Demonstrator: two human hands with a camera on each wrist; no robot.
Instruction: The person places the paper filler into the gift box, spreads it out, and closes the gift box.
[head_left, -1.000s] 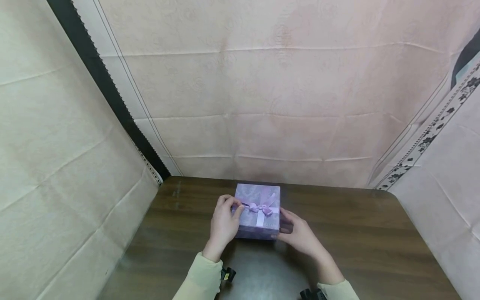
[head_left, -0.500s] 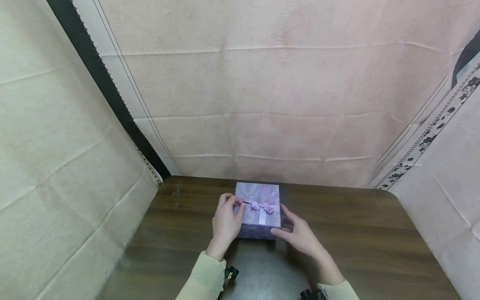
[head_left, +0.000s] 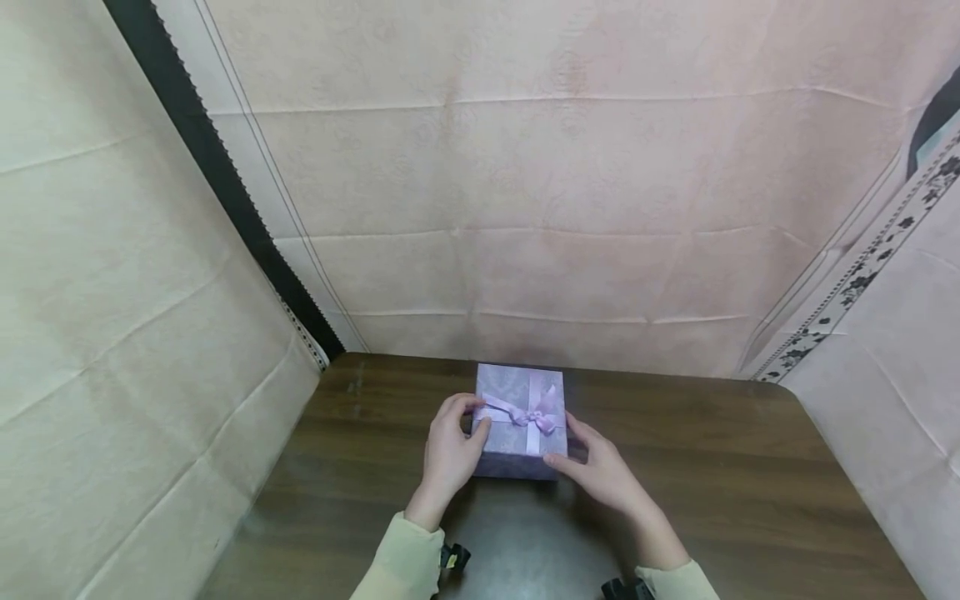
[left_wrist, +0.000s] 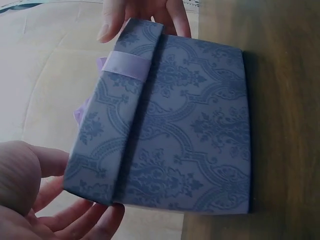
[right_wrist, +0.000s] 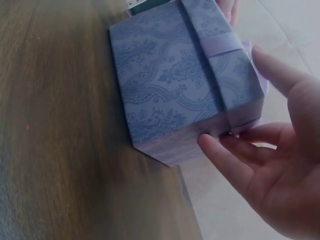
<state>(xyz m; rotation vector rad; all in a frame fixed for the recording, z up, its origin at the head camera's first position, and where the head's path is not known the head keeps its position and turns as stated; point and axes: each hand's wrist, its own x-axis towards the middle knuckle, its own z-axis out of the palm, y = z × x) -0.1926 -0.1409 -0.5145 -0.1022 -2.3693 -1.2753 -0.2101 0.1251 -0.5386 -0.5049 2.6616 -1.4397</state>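
Observation:
A lavender gift box [head_left: 517,467] with a damask pattern stands on the table, its lid [head_left: 506,385] on top. Pale purple ribbon crosses the lid and is tied in a bow [head_left: 537,419]. My left hand [head_left: 452,450] holds the lid's left side, thumb toward the front corner; in the left wrist view its fingertips [left_wrist: 112,220] reach around the lid's edge. On the other side my right hand [head_left: 600,472] holds the lid, thumb at the front right corner. The right wrist view shows a fingertip [right_wrist: 206,141] on the box's side, near the lid's lower edge.
The brown wooden table [head_left: 712,467] has its far edge just behind the box. A pale cloth backdrop [head_left: 570,208] hangs behind it, with more cloth at left and right. Black wrist cameras sit below both hands.
My left fingers, earlier by the ribbon left of the bow, have opened out onto the lid's side, and a ribbon tail shows there. The box has shifted slightly right in view. The right hand stays in place.

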